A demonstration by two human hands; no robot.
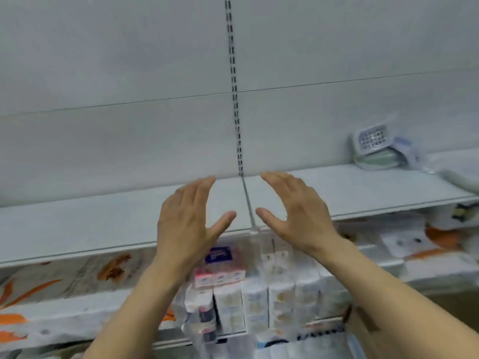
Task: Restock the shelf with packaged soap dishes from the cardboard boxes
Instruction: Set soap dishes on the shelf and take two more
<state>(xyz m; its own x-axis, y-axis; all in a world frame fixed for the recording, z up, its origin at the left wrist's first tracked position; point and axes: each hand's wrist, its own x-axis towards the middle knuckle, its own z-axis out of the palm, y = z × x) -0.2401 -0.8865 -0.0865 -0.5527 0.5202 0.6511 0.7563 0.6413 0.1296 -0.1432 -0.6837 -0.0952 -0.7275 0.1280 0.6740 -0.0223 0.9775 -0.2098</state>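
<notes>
Head view shows two bare hands held up side by side in front of a white shelf. The left hand and the right hand face each other with a small gap between them. Both have straight, loose fingers and thumbs sticking out toward each other. Neither hand holds or touches anything.

The shelf is flat, smooth and pale, like painted metal. Behind it stands a plain white back wall. A thin metal strip with dark slots runs up the wall, just above the gap between the hands.

The packaged soap dishes lie on the shelf, far off to the right of the right hand and farther back, near the wall. They are wrapped in clear, shiny plastic. The top one is a rounded box shape, pale with a grid of little holes. It leans up on the ones under it, with its holed face turned toward the camera. Its long side runs left to right. A greenish one lies flat below it.

Below the hands, on the lower shelf, stand soft white packs with small pictures. To the left lie wrapped packs with orange leaf prints. A brown cardboard box corner shows under the right arm.
</notes>
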